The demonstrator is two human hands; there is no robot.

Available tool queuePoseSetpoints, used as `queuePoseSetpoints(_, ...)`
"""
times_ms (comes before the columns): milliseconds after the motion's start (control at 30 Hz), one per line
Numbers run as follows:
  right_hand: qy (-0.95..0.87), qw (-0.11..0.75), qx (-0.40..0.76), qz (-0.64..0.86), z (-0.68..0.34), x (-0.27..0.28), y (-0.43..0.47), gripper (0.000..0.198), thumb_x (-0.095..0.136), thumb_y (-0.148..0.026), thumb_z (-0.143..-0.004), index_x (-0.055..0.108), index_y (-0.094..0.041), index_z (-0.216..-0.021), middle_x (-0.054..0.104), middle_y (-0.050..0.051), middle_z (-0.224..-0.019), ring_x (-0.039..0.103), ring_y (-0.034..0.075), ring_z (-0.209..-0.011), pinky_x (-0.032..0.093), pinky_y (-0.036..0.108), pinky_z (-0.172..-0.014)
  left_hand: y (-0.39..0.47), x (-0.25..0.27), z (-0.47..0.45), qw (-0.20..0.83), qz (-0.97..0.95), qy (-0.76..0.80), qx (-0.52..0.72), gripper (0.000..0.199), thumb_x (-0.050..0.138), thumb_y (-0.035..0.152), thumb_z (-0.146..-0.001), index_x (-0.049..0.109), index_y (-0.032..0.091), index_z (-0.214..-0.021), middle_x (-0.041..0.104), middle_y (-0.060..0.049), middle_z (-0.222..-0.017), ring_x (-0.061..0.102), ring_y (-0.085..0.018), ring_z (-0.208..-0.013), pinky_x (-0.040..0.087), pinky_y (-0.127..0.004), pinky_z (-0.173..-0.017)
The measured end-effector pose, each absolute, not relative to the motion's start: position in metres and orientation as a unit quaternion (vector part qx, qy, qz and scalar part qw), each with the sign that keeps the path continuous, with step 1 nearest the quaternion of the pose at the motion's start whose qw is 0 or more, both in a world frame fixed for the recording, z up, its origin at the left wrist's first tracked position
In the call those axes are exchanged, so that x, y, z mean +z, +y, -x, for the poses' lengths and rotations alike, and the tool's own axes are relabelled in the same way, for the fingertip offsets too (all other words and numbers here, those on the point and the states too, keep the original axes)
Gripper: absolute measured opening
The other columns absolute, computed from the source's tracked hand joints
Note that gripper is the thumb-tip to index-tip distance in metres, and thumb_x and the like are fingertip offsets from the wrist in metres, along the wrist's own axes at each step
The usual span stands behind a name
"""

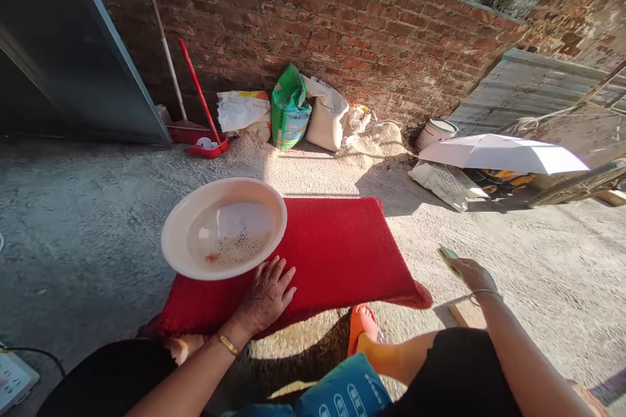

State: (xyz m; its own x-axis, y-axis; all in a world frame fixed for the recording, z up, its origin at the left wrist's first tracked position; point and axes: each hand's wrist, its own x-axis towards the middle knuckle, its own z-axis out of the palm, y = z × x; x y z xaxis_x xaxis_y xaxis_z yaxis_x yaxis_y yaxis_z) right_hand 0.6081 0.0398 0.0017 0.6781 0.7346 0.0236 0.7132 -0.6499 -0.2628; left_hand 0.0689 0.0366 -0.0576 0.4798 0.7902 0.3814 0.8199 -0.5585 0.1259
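My left hand (271, 292) lies with its fingers spread on a red cloth (337, 241), beside the near rim of a basin. The cloth covers something low and flat-topped. The pale pink basin (177, 238) stands on the cloth's left part and holds shallow water with grit and a small reddish bit at the bottom. Out to the right, my right hand (472, 272) is closed on a flat green pad (447, 253), held over the concrete, apart from the cloth. Whether the pad is a scouring pad or a folded cloth I cannot tell.
Against the brick wall (313, 19) stand a red dustpan (210, 148), a green bag (288, 111) and a white sack (327, 120) amid spilled grit. An open umbrella (499, 151) and a bucket (435, 130) are at right. A power strip (17, 378) lies lower left; a blue package (342, 391) is near my legs.
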Motion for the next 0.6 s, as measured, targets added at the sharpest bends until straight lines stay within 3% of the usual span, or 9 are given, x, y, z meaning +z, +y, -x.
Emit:
queuePoseSetpoints(133,-0.483,0.156,0.071,0.859,-0.583,0.002,0.036,0.048,0.047,-0.055,-0.081,0.058,-0.031,-0.121,0.065,0.009,-0.103,0.062,0.026,-0.091,0.05,0.037,-0.077,0.039,-0.058,-0.068,0.041,0.865,-0.462,-0.193,0.035,0.053,0.031,-0.088,0.061,0.021,-0.121,0.058,-0.014,-0.128,0.046,-0.031,-0.126,0.036,-0.049,-0.104)
queuePoseSetpoints(233,-0.612,0.144,0.045,0.777,-0.544,-0.002,0.043,0.056,0.042,-0.054,-0.087,0.046,-0.029,-0.137,0.06,0.009,-0.107,0.059,0.024,-0.094,0.048,0.037,-0.083,0.04,-0.058,-0.066,0.047,0.869,-0.455,-0.19,0.035,0.053,0.03,-0.088,0.061,0.021,-0.121,0.058,-0.014,-0.128,0.046,-0.031,-0.126,0.037,-0.048,-0.102)
queuePoseSetpoints(433,-0.802,0.033,0.041,0.596,-0.479,-0.02,0.056,0.048,0.048,-0.047,-0.089,0.053,-0.032,-0.135,0.056,0.01,-0.109,0.053,0.023,-0.092,0.044,0.039,-0.088,0.043,-0.06,-0.064,0.062,0.873,-0.448,-0.184,0.035,0.054,0.03,-0.088,0.06,0.021,-0.121,0.058,-0.012,-0.126,0.048,-0.03,-0.123,0.039,-0.047,-0.1)
queuePoseSetpoints(600,-0.795,0.01,-0.003,0.607,-0.477,-0.034,0.061,0.045,0.044,-0.045,-0.092,0.052,-0.036,-0.136,0.053,0.011,-0.114,0.052,0.023,-0.093,0.043,0.04,-0.087,0.045,-0.062,-0.064,0.065,0.876,-0.442,-0.182,0.034,0.054,0.03,-0.088,0.06,0.021,-0.121,0.057,-0.013,-0.126,0.048,-0.03,-0.124,0.038,-0.047,-0.1)
